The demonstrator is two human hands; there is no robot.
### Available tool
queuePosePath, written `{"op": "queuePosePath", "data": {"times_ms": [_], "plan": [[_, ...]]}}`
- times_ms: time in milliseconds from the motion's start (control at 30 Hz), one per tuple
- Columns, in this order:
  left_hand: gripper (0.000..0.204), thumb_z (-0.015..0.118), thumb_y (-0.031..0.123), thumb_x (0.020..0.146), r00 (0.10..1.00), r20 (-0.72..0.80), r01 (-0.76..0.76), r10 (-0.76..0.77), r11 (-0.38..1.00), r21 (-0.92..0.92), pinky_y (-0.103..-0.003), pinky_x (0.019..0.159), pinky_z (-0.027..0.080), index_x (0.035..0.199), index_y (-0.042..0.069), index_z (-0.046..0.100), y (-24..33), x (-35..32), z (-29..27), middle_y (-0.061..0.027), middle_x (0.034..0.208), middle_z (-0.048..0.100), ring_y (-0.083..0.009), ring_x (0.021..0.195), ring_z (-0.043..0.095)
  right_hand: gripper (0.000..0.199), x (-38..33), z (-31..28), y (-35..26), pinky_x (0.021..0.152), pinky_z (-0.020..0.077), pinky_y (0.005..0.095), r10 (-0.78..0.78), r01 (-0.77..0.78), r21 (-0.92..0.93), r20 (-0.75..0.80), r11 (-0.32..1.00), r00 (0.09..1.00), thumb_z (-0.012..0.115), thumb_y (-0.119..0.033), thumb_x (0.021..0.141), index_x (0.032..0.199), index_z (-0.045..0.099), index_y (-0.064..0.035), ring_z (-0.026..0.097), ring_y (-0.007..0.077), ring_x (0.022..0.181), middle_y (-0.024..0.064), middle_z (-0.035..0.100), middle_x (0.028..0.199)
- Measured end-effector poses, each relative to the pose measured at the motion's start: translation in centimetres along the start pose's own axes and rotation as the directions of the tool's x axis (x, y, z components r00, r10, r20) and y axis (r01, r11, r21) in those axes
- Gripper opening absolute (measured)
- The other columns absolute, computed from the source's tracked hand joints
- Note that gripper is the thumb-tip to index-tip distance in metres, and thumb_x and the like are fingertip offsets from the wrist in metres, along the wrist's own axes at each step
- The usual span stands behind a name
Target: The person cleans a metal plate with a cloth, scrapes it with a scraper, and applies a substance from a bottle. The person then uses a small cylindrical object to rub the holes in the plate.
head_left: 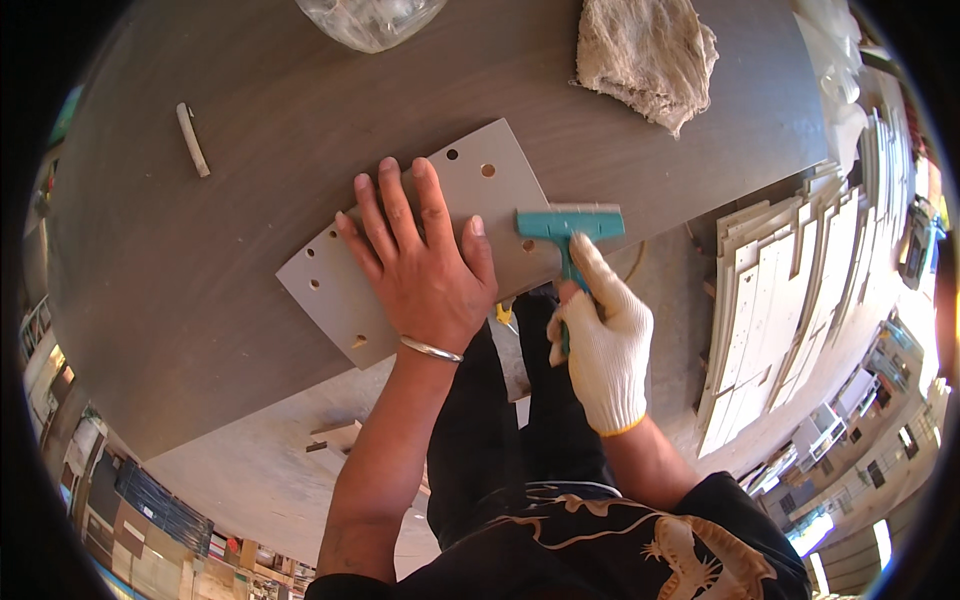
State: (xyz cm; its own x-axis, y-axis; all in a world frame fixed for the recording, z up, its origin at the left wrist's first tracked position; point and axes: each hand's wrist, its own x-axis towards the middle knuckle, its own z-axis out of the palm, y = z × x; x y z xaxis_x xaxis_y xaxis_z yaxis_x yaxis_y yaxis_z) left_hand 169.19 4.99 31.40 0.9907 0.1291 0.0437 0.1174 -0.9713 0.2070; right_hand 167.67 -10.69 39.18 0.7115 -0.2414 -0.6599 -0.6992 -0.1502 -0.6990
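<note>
A grey rectangular panel (pixel 505 205) with several drilled holes lies at a slant over the near edge of the brown table. My bare left hand (pixel 425 255) rests flat on it, fingers spread, a metal bangle at the wrist. In a white knitted glove, my right hand (pixel 607 335) is closed around the handle of a teal scraper (pixel 570 222). The scraper's wide head is at the panel's right edge; whether its blade touches the panel I cannot tell.
On the brown table (pixel 200 330) are a white stick (pixel 192 140), a crumpled beige rag (pixel 645 60) and a clear plastic bag (pixel 370 20). Stacked pale boards (pixel 775 300) stand on the floor to the right. Below the table edge are my legs.
</note>
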Motion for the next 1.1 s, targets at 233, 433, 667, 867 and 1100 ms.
{"op": "queuePosePath", "data": {"times_ms": [233, 433, 667, 867, 1100], "plan": [[0.069, 0.054, 0.037, 0.104, 1.000, 0.004, 0.005, -0.005, 1.000, -0.021, -0.070, 0.125, 0.022, 0.162, 0.001, 0.044, 0.0, 0.0, -0.1, -0.0266, 0.164, 0.043, -0.0507, 0.153, 0.036, 0.053, 0.6, 0.6, -1.1, 0.047, 0.0481, 0.0225, 0.091, -0.090, 0.034, -0.012, 0.995, 0.996, 0.053, 0.006, 0.100, 0.151, 0.064, -0.0050, 0.062, 0.0092, 0.064, 0.0039, 0.064, 0.095], [0.069, 0.055, 0.036, 0.104, 1.000, 0.014, 0.017, -0.016, 0.999, -0.041, -0.070, 0.125, 0.021, 0.161, 0.001, 0.045, 0.0, 0.0, -0.1, -0.0269, 0.163, 0.043, -0.0508, 0.153, 0.036, 0.053, 1.4, 1.2, -1.5, 0.046, 0.0480, 0.0229, 0.074, -0.073, 0.064, -0.004, 0.995, 0.997, 0.054, 0.006, 0.101, 0.151, 0.063, -0.0049, 0.062, 0.0091, 0.063, 0.0038, 0.065, 0.093], [0.068, 0.054, 0.037, 0.105, 1.000, 0.005, 0.025, -0.024, 0.998, -0.062, -0.071, 0.125, 0.020, 0.161, 0.001, 0.045, 0.0, 0.0, 0.0, -0.0271, 0.163, 0.044, -0.0507, 0.153, 0.036, 0.049, 1.9, 1.7, -2.6, 0.046, 0.0475, 0.0228, 0.042, -0.044, 0.095, 0.013, 0.995, 0.999, 0.058, 0.004, 0.103, 0.151, 0.063, -0.0039, 0.060, 0.0081, 0.060, 0.0056, 0.070, 0.098], [0.069, 0.056, 0.039, 0.102, 1.000, 0.004, 0.027, -0.027, 0.998, -0.058, -0.071, 0.127, 0.017, 0.160, 0.002, 0.047, 0.0, -0.1, 0.2, -0.0260, 0.164, 0.043, -0.0494, 0.156, 0.034, 0.047, 2.9, 2.0, -3.0, 0.045, 0.0468, 0.0229, 0.040, -0.042, 0.091, 0.025, 0.995, 0.999, 0.059, 0.001, 0.104, 0.151, 0.063, -0.0039, 0.059, 0.0076, 0.059, 0.0063, 0.072, 0.094], [0.069, 0.058, 0.039, 0.101, 0.999, 0.009, 0.032, -0.032, 0.998, -0.047, -0.071, 0.127, 0.017, 0.159, 0.003, 0.049, -0.1, -0.2, 0.4, -0.0255, 0.165, 0.043, -0.0480, 0.157, 0.032, 0.046, 3.4, 2.9, -4.5, 0.047, 0.0468, 0.0238, 0.034, -0.036, 0.056, 0.028, 0.998, 0.999, 0.060, 0.001, 0.104, 0.150, 0.064, -0.0029, 0.059, 0.0076, 0.058, 0.0049, 0.069, 0.092]]}}
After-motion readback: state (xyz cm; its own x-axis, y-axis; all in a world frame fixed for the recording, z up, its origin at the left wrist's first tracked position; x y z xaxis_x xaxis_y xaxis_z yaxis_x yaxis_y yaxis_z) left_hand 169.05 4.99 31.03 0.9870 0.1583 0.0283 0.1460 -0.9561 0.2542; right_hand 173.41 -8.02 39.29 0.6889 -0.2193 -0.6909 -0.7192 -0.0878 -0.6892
